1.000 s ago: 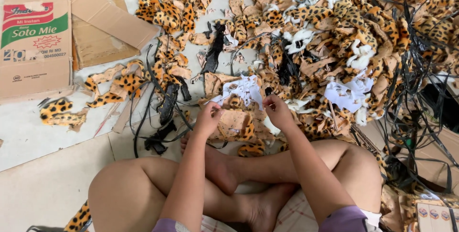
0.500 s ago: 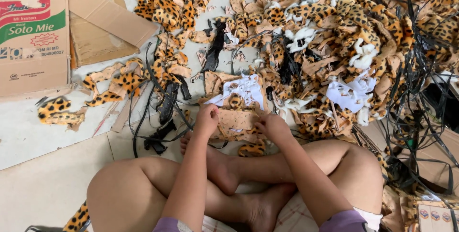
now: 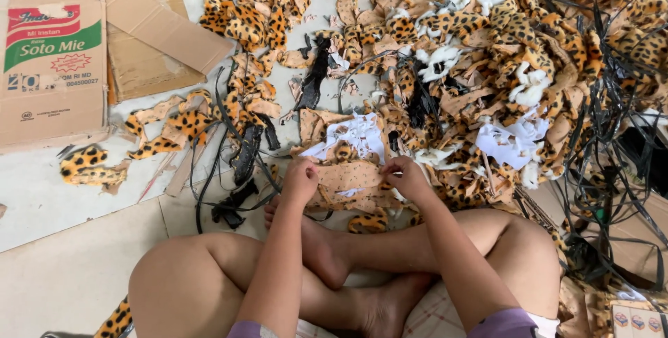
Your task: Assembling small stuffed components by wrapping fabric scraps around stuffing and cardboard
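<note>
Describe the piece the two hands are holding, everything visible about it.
The tan piece is a flat, soft-looking sheet, pale brown with small dark specks, apparently fabric backing. It lies stretched crosswise above the crossed legs, the left hand pinching one end, the right hand the other. It rests on leopard-print scraps.

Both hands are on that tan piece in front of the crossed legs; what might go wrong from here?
1. The left hand and right hand pinch one tan backing piece lying on other scraps; a neighbouring scrap may lift along with it.
2. Black straps loop close by the left hand and could snag the piece.
3. The leopard-print scrap pile crowds the work spot, so pieces could get mixed.
</note>
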